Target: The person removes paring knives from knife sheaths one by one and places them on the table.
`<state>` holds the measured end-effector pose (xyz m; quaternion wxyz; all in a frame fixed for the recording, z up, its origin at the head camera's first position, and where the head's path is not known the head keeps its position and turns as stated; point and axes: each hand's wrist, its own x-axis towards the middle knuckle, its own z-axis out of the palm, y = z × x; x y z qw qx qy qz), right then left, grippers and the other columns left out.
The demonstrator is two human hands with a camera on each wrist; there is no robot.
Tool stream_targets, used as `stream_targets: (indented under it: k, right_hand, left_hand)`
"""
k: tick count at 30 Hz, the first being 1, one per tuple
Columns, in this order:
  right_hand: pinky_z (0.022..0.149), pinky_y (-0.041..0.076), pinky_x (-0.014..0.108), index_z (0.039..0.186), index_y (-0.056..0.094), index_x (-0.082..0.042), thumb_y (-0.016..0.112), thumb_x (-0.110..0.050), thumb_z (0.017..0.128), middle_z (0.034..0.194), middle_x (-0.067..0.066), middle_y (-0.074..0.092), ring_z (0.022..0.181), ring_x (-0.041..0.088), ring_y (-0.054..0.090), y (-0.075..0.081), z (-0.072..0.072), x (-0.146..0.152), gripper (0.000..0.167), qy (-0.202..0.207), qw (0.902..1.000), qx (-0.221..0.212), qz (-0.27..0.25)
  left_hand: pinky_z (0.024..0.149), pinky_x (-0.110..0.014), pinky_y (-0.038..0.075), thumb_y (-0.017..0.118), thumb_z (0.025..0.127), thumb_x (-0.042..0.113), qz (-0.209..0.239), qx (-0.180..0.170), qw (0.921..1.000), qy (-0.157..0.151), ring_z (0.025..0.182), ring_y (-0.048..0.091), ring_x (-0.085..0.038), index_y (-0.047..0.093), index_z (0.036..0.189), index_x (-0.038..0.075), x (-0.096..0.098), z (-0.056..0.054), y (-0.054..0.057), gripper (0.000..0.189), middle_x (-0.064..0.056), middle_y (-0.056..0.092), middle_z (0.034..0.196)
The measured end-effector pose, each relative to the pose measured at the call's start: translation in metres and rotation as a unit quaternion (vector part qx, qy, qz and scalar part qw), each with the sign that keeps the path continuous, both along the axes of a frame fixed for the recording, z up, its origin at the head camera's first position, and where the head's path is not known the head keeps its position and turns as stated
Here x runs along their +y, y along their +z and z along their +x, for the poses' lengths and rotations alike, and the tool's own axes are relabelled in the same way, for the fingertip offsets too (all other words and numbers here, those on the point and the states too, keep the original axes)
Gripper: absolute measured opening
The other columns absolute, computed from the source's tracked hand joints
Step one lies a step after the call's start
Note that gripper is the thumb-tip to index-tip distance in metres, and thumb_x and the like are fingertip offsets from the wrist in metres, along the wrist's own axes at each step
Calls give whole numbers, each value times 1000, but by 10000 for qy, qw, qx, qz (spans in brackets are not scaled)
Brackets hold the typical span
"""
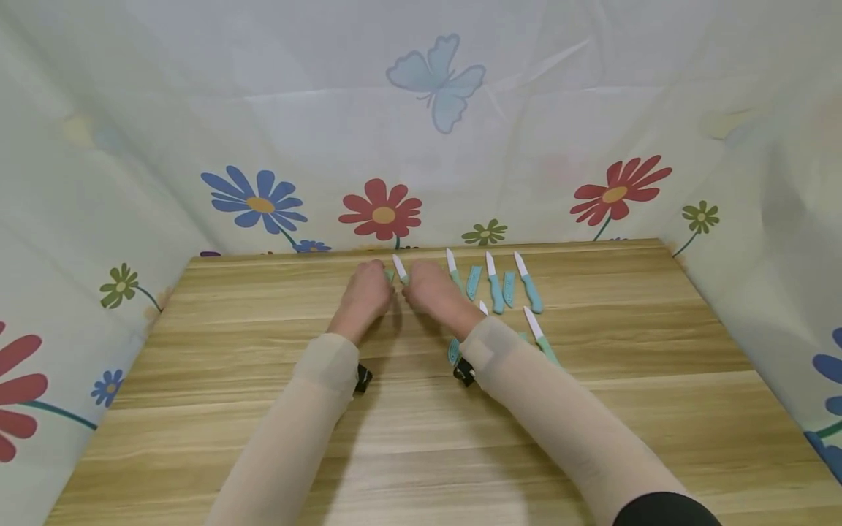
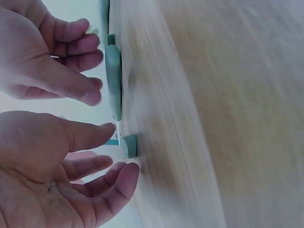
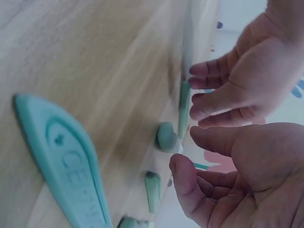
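Observation:
Near the table's back edge, my left hand (image 1: 370,291) has its thumb and fingers spread around a green blade sheath (image 2: 129,146), with a gap visible in the left wrist view. To its right, my right hand (image 1: 437,292) hovers by a green-handled knife whose white blade (image 1: 400,269) points to the back. The knife's handle (image 3: 166,137) lies just off the right thumb and fingertips. Neither hand grips anything. Another green-handled knife (image 1: 454,268) lies right of the right hand, its handle partly hidden.
Two blue-handled knives (image 1: 495,283) (image 1: 529,283) and two turquoise sheaths (image 1: 473,283) (image 1: 509,289) lie at the back right. Nearer are a green-handled knife (image 1: 541,336) and a turquoise sheath (image 1: 454,351), partly behind the right forearm. Patterned curtain (image 1: 316,131) borders the wooden table (image 1: 408,453).

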<state>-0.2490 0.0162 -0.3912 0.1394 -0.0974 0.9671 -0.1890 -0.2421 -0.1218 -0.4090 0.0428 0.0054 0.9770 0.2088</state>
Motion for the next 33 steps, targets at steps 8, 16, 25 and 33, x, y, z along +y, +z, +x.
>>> stream_targets:
  k: [8,16,25,33]
  right_hand:
    - [58,49,29,90,66,-3,69,-27,105,78,8,62,63,16,56,9,6,19,28,-117,9995,162,-264]
    - [92,56,42,142,58,3,65,-32,108,135,17,66,110,28,68,22,19,42,49,-267,9979,126,-572]
    - [75,56,39,144,61,-1,66,-30,107,109,11,73,85,22,68,36,37,71,46,297,9934,836,-721]
    - [90,57,46,140,66,-5,74,-28,102,131,17,65,114,34,66,33,53,100,45,879,9723,2124,-423]
  left_hand:
    - [111,-51,47,61,106,14,134,-17,9998,112,126,57,-41,49,150,-6,-5,8,6,49,-29,54,139]
    - [108,-55,49,63,107,22,-23,333,9994,42,130,56,-44,52,151,0,-5,22,20,51,-27,51,145]
    - [102,-55,52,67,105,26,-85,803,9967,-86,128,56,-40,57,148,5,-7,42,31,49,-22,55,141]
    - [99,-55,52,74,102,29,-263,1372,9892,-452,123,54,-40,61,145,6,-15,61,37,51,-18,57,135]
